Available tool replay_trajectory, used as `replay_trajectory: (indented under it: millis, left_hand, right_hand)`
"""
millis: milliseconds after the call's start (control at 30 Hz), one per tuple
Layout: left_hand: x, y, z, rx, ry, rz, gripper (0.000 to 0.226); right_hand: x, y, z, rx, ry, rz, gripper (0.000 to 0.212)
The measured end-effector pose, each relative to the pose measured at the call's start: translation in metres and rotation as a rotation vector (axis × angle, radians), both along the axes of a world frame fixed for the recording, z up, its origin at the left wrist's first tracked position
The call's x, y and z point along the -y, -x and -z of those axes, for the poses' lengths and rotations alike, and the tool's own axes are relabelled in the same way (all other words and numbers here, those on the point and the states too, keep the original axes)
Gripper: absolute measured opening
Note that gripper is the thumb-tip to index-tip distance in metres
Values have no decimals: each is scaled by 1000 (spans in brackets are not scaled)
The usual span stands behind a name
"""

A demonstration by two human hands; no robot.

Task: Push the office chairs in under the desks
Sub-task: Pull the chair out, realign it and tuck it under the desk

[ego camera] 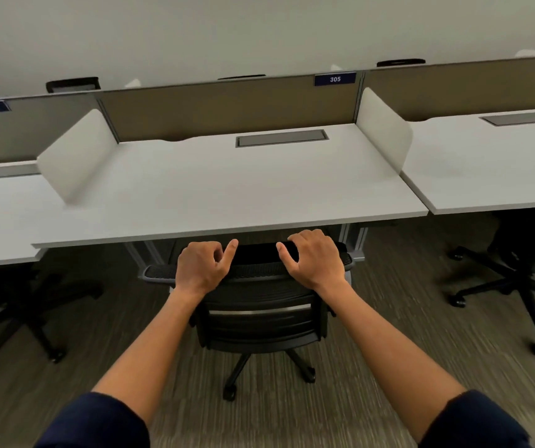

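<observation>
Head view: both hands on the back of a black chair (259, 305) at the middle tabletop (227, 195).
The left hand (201, 266) and right hand (314, 258) rest on the top edge of the chair back, fingers curled loosely over it, thumbs pointing inward, not clamped tight. The chair's seat is already under the tabletop; its back stands just beside the front edge, its wheeled base on the striped carpet (388, 334). A grey recessed tray (281, 138) is set into the tabletop near the back panel; what lies in it cannot be told. A blue sign (335, 79) on the panel reads 305. Other chairs sit under the neighbouring tabletops, one at left (17, 302) and one at right (518, 263).
</observation>
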State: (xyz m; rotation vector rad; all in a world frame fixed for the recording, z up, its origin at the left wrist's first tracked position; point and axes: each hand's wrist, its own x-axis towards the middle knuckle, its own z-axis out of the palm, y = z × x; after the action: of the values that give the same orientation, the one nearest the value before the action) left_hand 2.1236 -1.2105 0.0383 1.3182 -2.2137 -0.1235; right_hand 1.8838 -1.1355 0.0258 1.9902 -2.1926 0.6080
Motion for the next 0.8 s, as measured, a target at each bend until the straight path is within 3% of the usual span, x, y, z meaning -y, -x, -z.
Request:
replay_trajectory:
  millis: [100, 233, 600, 800]
  left_hand:
    - [18, 0, 9, 163, 12, 13, 63]
    - [31, 4, 9, 239, 17, -15, 65]
    - [78, 39, 7, 266, -71, -117, 58]
    - [102, 49, 4, 270, -52, -122, 52]
  right_hand:
    - [24, 7, 0, -9, -8, 27, 72]
    - [43, 14, -4, -30, -26, 20, 77]
    - [104, 51, -3, 22, -97, -111, 83]
    - [130, 63, -3, -92, -85, -219, 90]
